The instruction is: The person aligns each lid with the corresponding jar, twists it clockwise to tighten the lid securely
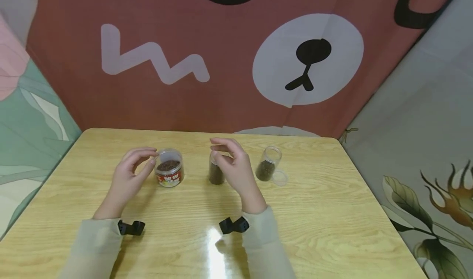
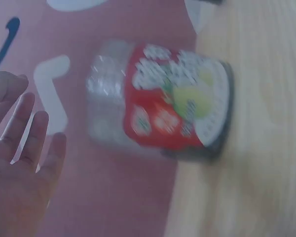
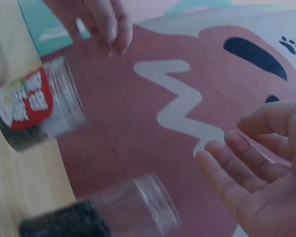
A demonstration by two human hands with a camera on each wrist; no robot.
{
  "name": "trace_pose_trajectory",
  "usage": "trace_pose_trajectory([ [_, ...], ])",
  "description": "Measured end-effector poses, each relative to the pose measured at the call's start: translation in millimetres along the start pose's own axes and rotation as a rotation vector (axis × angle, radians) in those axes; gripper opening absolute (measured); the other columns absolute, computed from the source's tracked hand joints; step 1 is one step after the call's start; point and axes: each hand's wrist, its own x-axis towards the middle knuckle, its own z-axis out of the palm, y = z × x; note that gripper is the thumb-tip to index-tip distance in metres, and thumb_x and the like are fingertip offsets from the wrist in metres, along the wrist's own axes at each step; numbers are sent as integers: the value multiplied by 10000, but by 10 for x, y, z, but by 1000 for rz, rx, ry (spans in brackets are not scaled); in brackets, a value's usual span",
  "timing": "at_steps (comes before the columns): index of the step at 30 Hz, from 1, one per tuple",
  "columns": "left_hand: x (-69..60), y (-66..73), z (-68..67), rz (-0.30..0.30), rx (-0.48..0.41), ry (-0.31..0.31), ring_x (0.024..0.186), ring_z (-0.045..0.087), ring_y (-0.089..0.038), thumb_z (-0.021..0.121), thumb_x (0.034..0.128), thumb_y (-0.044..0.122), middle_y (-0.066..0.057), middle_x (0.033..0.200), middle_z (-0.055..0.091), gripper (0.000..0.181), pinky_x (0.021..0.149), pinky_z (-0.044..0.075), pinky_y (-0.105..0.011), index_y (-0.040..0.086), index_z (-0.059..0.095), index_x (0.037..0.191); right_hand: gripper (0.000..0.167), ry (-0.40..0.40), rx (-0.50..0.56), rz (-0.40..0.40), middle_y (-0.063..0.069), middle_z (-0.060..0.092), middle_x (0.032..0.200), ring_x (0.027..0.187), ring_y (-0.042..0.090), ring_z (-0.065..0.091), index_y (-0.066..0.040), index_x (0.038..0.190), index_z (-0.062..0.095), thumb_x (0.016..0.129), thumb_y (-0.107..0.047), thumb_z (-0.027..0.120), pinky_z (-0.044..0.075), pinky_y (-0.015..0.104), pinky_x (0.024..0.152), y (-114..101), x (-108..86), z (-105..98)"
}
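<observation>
A person's left hand hovers beside the wide jar, its fingers loosely bent and free, apart from the rim in the wrist views. The right hand hangs near the middle jar, its fingers relaxed and free as well, partly hiding that jar from the head camera. The wide jar, with a red label and dark brown contents, stands upright on the left of the tabletop. The middle jar, slimmer and clear, holds dark contents below a threaded neck. To the right stands a third jar, partly filled, a clear lid lying just beside it. Behind hangs a reddish cloth with a pale zigzag.
</observation>
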Motion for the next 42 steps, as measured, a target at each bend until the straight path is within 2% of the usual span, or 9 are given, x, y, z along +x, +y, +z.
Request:
trace_pose_trajectory([
  [5, 53, 121, 130, 64, -47, -41, 1192, 537, -70, 591, 887, -241, -109, 1253, 577, 326, 1053, 451, -193, -102, 650, 1176, 309, 62, -75, -31, 153, 580, 1287, 1185, 292, 600, -2, 1311, 638, 1005, -3, 596, 551, 359, 981, 30, 14, -137],
  [9, 64, 180, 221, 114, -29, -94, 1202, 533, -42, 618, 871, -238, -190, 1260, 566, 348, 1047, 458, -192, -96, 643, 1188, 341, 92, -121, -19, 182, 562, 1308, 1212, 318, 569, 37, 1345, 597, 1005, 9, 581, 522, 403, 1027, 69, 28, -223],
  [14, 61, 258, 316, 128, 11, -129, 1205, 529, -36, 640, 887, -193, -167, 1291, 578, 326, 1010, 475, -166, -45, 666, 1175, 378, 102, -223, 61, 175, 528, 1379, 1255, 326, 536, 2, 1400, 560, 1025, -16, 518, 495, 438, 1058, 143, 42, -333],
  [17, 58, 294, 398, 123, -4, -147, 1215, 537, -45, 638, 894, -183, -159, 1307, 567, 345, 1019, 481, -192, -33, 659, 1204, 388, 89, -286, 127, 182, 509, 1397, 1271, 352, 528, -22, 1412, 557, 1030, -19, 489, 490, 451, 1062, 199, 47, -388],
  [23, 65, 316, 566, 123, -49, -199, 1268, 504, -170, 641, 892, -177, -195, 1347, 526, 411, 1072, 448, -263, -68, 596, 1286, 396, 33, -439, 234, 198, 494, 1407, 1277, 401, 510, -41, 1402, 569, 1010, -6, 523, 469, 529, 1048, 302, 56, -398],
  [28, 88, 362, 668, 35, -7, -279, 1315, 485, -331, 662, 941, -61, -183, 1426, 471, 478, 1108, 425, -354, -50, 514, 1396, 400, -8, -481, 296, 213, 478, 1417, 1273, 419, 503, -36, 1399, 575, 1000, -15, 564, 498, 534, 994, 346, 53, -364],
  [33, 121, 387, 750, -87, -11, -361, 1386, 411, -361, 662, 978, 32, -183, 1500, 381, 590, 1155, 379, -447, -2, 400, 1506, 391, -76, -523, 344, 219, 488, 1398, 1249, 422, 516, -32, 1388, 584, 997, -21, 595, 513, 523, 967, 421, 54, -342],
  [39, 200, 409, 886, -205, -35, -395, 1423, 375, -371, 690, 975, 90, -196, 1535, 315, 703, 1169, 359, -490, 54, 313, 1567, 368, -142, -579, 371, 236, 536, 1324, 1175, 400, 552, -4, 1344, 607, 977, -21, 622, 514, 524, 951, 546, 52, -338],
  [42, 233, 403, 960, -243, -31, -405, 1424, 371, -401, 698, 972, 105, -225, 1544, 291, 720, 1162, 365, -504, 35, 299, 1568, 375, -152, -598, 387, 240, 547, 1312, 1191, 387, 556, 4, 1332, 615, 958, -15, 628, 497, 519, 999, 601, 46, -332],
])
